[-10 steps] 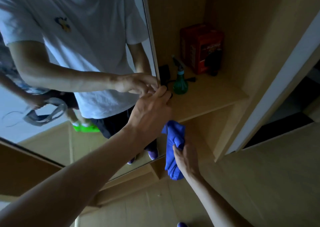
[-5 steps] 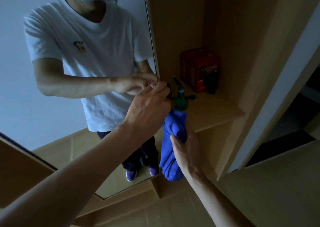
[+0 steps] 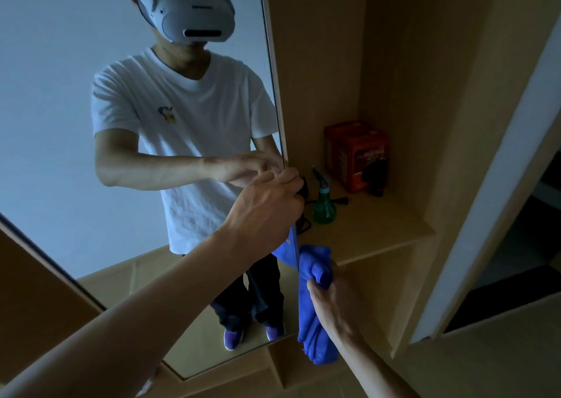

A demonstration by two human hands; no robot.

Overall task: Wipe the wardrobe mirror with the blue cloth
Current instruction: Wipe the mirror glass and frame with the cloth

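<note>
Two grips: left hand (image 3: 267, 206) curled round mirror (image 3: 76, 118) edge, right hand (image 3: 332, 303) at 5 o'clock clutching bunched blue cloth (image 3: 314, 271); wiping not begun, next press cloth onto glass

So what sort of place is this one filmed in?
Probably a home bedroom or dressing corner, at a wooden wardrobe: a tall mirror on its door, a shelf alcove holding a green spray bottle and a red box.

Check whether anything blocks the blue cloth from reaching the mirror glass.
Nothing visible does. The blue cloth, gripped in the right hand, is beside the edge of the mirror, low down; the left hand grips that edge higher up, above the cloth.
</note>
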